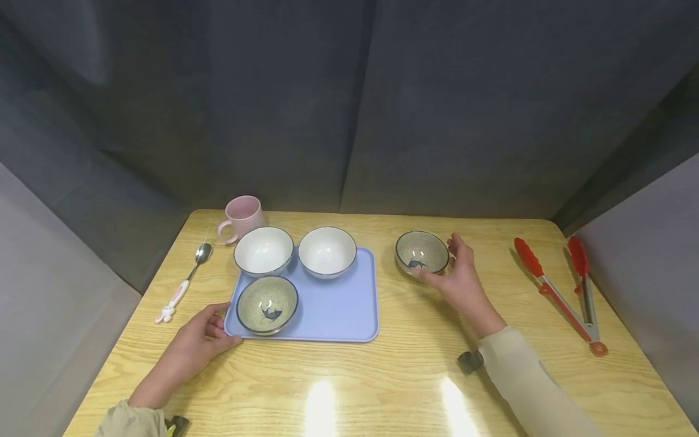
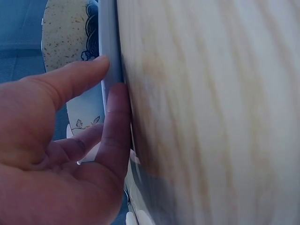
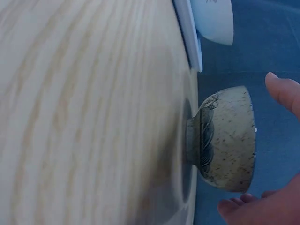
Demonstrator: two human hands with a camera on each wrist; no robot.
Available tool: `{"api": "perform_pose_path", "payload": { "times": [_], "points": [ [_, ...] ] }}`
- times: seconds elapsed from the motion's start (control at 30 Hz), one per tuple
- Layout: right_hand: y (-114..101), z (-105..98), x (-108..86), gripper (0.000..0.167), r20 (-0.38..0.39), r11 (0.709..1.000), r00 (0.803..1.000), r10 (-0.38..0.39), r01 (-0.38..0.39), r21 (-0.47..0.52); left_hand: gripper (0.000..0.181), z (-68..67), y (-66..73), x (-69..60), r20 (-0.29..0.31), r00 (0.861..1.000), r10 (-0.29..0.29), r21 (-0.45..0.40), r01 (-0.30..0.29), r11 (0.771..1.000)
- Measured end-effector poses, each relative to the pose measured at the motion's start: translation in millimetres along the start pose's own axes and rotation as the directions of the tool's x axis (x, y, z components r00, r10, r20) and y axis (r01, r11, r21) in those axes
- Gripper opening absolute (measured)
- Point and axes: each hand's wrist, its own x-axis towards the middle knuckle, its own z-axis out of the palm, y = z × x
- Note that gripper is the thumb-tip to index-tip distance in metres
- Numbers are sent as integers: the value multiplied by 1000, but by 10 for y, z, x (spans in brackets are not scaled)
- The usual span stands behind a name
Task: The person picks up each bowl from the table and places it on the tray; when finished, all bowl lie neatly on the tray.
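Observation:
My left hand (image 1: 196,340) holds the front left corner of a light blue tray (image 1: 338,309). Its thumb is at the front rim and its fingers are along the left side. On the tray, a speckled grey-green bowl (image 1: 267,303) with a dark fish drawing is nearest that hand. Two white bowls, a left one (image 1: 264,250) and a right one (image 1: 327,252), are along the tray's back edge. My right hand (image 1: 455,279) is spread around a second speckled bowl (image 3: 227,140), right of the tray. In the right wrist view, thumb and fingers look apart from this bowl, which stands upright on the table.
Behind the left white bowl is a pink mug (image 1: 244,215). A spoon (image 1: 185,285) with a rabbit handle lies left of the tray. Red-tipped tongs (image 1: 568,303) lie spread on the far right. Dark curtain (image 1: 273,109) hangs behind the wooden table (image 1: 382,388).

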Motion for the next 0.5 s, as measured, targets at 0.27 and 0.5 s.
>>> {"api": "perform_pose_path", "payload": {
  "times": [0.27, 0.5],
  "points": [
    [148, 60, 79, 144, 21, 999, 999, 46, -46, 2, 82, 10, -16, 1, -5, 1000, 7, 1, -7, 1000],
    [182, 95, 135, 143, 33, 996, 996, 80, -79, -37, 83, 10, -30, 5, -6, 1000, 4, -3, -4, 1000]
  ]
}}
